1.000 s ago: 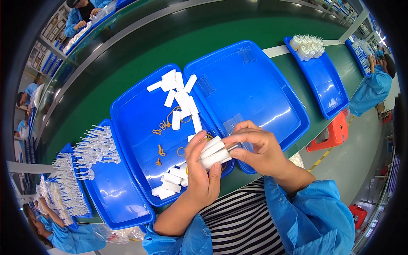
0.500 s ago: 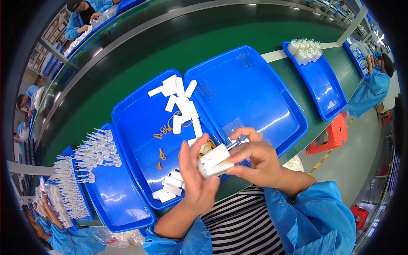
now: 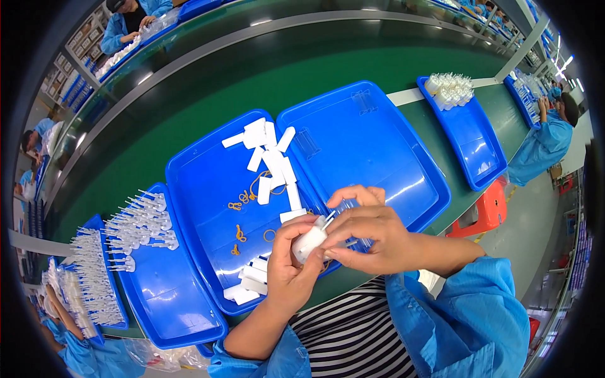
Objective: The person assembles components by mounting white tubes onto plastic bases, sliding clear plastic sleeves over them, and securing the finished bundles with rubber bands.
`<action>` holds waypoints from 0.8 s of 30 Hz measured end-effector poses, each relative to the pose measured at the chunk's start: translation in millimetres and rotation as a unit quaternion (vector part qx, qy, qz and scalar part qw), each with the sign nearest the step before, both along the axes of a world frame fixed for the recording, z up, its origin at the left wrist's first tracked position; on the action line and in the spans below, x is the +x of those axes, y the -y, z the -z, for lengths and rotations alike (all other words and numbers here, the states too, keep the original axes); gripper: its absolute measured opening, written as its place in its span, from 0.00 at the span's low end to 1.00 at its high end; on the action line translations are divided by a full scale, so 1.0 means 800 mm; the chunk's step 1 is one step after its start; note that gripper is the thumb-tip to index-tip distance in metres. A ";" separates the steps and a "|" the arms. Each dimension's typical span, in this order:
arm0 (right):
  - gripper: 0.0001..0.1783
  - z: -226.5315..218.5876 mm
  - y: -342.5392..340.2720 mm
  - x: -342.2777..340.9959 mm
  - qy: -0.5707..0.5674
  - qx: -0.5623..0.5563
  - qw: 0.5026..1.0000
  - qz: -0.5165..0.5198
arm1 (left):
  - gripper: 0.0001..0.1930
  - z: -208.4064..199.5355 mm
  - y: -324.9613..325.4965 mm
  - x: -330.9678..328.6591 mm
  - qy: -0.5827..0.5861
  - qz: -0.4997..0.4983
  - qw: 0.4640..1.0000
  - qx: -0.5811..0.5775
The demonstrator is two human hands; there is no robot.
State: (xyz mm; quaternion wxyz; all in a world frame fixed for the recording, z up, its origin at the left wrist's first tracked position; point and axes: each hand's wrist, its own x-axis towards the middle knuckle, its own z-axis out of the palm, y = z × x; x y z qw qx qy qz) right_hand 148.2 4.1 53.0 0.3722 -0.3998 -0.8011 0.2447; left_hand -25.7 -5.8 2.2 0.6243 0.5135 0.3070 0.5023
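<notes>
My left hand (image 3: 290, 264) is closed round a white plastic part (image 3: 310, 242) with a thin stem sticking up. White blocks seem to be pressed against that stem, though fingers hide much of them. My right hand (image 3: 368, 228) has its thumb and forefinger pinched at the part's right side. Clear ribbed plastic pieces (image 3: 348, 206) are tucked under its other fingers. Both hands are over the near edges of two blue trays. In the left tray (image 3: 201, 183) lie white blocks (image 3: 255, 274) and yellow rubber bands (image 3: 240, 233).
The right blue tray (image 3: 384, 164) has clear pieces (image 3: 307, 143) along its left side. A narrow tray (image 3: 170, 302) at left bears stemmed white parts (image 3: 142, 220). At right, another tray (image 3: 469, 142) holds bundled white pieces (image 3: 450, 90). A red stool (image 3: 485, 211) and co-workers are around the green bench.
My left fingers have closed round the white part. My right fingers have come in to its side, and the white blocks have swung more upright against the stem.
</notes>
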 end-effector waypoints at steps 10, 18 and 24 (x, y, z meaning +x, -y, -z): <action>0.09 0.038 -0.168 0.027 0.159 -0.064 0.965 0.197 | 0.13 0.000 0.001 -0.006 0.103 -0.033 0.993 -0.056; 0.15 0.058 -0.166 0.013 0.434 0.059 0.884 0.165 | 0.12 0.000 -0.004 -0.003 0.046 -0.059 0.997 -0.021; 0.11 0.071 -0.134 0.050 0.262 0.058 0.948 0.169 | 0.13 0.007 -0.006 -0.002 -0.038 -0.062 0.997 0.013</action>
